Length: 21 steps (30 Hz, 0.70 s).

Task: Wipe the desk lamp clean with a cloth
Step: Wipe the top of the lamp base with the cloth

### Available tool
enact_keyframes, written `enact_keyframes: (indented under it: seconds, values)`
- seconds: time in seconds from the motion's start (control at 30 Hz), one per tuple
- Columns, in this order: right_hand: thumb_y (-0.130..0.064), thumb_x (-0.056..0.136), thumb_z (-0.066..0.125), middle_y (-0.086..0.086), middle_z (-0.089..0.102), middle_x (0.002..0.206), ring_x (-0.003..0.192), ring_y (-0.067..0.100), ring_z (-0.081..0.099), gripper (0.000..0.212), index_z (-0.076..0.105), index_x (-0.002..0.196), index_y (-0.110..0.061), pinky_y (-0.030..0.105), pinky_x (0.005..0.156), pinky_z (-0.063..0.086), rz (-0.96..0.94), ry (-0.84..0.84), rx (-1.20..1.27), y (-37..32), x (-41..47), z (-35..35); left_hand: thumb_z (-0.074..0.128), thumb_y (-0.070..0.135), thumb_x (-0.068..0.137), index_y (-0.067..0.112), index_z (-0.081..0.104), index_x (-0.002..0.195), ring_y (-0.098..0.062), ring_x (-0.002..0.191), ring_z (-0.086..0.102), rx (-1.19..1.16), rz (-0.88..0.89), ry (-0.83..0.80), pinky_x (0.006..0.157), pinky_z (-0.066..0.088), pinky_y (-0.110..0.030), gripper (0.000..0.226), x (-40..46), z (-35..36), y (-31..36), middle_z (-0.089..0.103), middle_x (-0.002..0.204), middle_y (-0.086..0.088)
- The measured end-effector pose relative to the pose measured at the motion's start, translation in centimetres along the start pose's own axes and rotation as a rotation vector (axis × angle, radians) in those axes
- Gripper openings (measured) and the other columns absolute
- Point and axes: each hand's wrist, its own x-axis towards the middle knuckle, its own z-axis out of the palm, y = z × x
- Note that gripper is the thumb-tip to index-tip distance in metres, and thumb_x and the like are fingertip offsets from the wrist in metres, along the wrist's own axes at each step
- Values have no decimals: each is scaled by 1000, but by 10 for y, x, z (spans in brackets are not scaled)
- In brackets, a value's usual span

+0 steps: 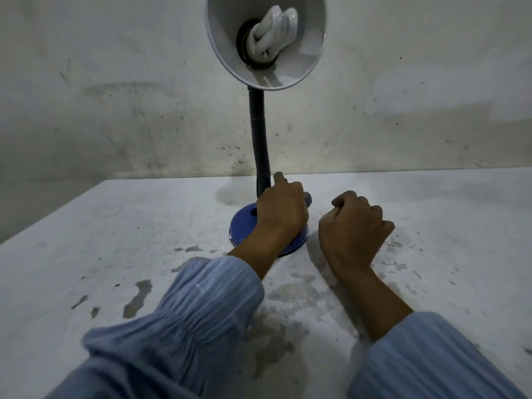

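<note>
The desk lamp stands at the back of the table against the wall. It has a round blue base (pixel 244 226), a black ribbed neck (pixel 258 133) and a white shade (pixel 299 67) tipped toward me, showing a spiral bulb (pixel 273 33). My left hand (pixel 280 210) lies curled on the base at the foot of the neck, with the forefinger touching the neck. A small grey lump (pixel 308 198) pokes out past its fingers; I cannot tell whether it is cloth or a lamp part. My right hand (pixel 355 226) is a closed fist resting on the table just right of the base, with nothing visible in it.
The white table (pixel 115 254) is worn, with chipped and stained patches in front of the lamp. Its left edge runs diagonally from the near left to the back. A stained wall (pixel 115 110) rises directly behind the lamp. My light blue sleeves (pixel 187 326) fill the near foreground.
</note>
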Motion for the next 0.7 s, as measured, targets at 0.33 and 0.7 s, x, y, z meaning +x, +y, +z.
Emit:
enact_keyframes:
  seconds: [0.33,0.7]
  values:
    - [-14,84,53,7,66,84,76,21,49,14,65,90,-13,36,71,27,-45,-45,-2,0,-3,5,70,39,72,22,69,100,-15,81,58,-172,-110,-255,70,50,-28,32,4,-28,-41,65,100,-1]
    - [-8,84,54,-1,70,103,98,18,50,29,72,102,-22,29,75,18,-237,-346,113,1,-7,8,70,46,71,11,70,91,-20,74,61,-162,-404,-275,61,49,-26,40,23,-38,-96,68,88,-8]
